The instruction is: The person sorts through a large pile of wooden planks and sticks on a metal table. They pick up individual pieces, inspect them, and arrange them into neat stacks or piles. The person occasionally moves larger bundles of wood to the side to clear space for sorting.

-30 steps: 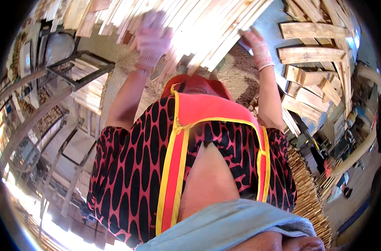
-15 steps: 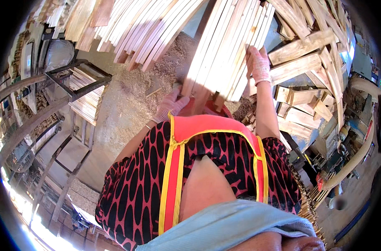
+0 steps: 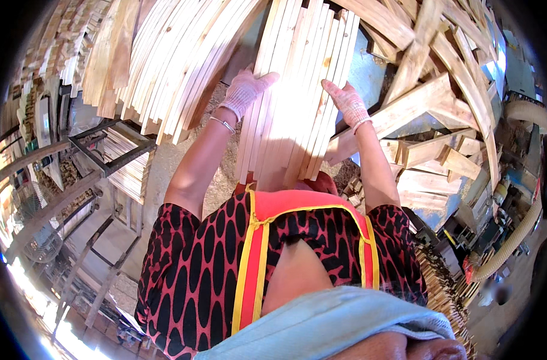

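While the bundle of wooden strips (image 3: pixel 288 111) sits right in front of the red apron (image 3: pixel 306 202) in the head view, between a row of strips (image 3: pixel 192 51) on the left and loose boards (image 3: pixel 426 115) on the right, the gloved left hand (image 3: pixel 243 95) and right hand (image 3: pixel 350 107) are apart at its long edges — thumbs over the top, fingers mostly hidden, so I can't tell if they're clamped. Looks stiff and kinda heavy as a lot, though each strip's probably light. Nothing visibly ties it, so strips could slide — I'd squeeze both sides around mid-length.
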A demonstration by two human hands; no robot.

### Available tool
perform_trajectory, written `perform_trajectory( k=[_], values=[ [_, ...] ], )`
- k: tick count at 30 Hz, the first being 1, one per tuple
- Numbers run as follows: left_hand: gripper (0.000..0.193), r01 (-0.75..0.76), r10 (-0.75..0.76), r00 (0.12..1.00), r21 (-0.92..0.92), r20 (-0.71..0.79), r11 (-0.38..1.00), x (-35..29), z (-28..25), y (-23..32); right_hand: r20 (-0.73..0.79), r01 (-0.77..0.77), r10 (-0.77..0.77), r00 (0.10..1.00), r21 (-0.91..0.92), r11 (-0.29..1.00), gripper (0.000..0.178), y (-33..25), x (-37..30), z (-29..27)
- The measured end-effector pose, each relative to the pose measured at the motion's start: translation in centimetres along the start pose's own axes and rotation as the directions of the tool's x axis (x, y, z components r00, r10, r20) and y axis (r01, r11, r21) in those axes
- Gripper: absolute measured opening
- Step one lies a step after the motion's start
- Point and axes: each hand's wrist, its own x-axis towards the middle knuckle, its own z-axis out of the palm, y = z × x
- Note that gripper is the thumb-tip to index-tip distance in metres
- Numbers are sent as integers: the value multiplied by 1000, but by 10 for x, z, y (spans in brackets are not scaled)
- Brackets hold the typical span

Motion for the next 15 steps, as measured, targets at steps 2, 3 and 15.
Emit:
perform_trajectory(
  k=[2, 3, 15],
  values=[
    [120, -110, 107, 993, -53, -51, 993, 8, 14, -10, -8, 21, -19, 1000, 177, 984, 79, 18, 0, -1],
    [118, -112, 111, 992, -10, -66, 994, -12, 12, 9, -11, 29, -27, 1000, 261, 965, 77, 21, -3, -2],
    [74, -801, 763, 533, -510, -366, 315, -132, -82, 148, -490, 790, -631, 601, 248, 560, 54, -157, -138, -82]
  ],
)
